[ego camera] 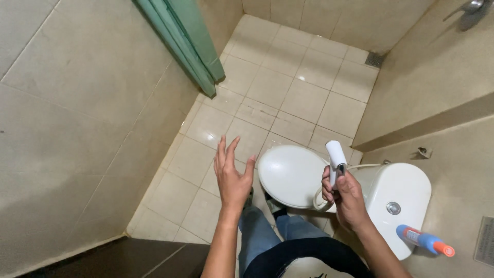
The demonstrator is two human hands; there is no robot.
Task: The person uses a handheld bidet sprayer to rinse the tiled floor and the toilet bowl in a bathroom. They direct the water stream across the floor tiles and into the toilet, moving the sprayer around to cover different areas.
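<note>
My right hand grips a white hand-held bidet sprayer, nozzle pointing up, its white hose looping below the fist. It hovers between the closed white toilet lid and the white cistern. My left hand is raised to the left of the lid, empty, fingers spread, palm facing right. My legs in blue jeans stand in front of the toilet.
A blue bottle with an orange cap lies on the cistern's near edge. A green door stands at upper left. Beige tiled walls close in on both sides. A floor drain sits in the far corner.
</note>
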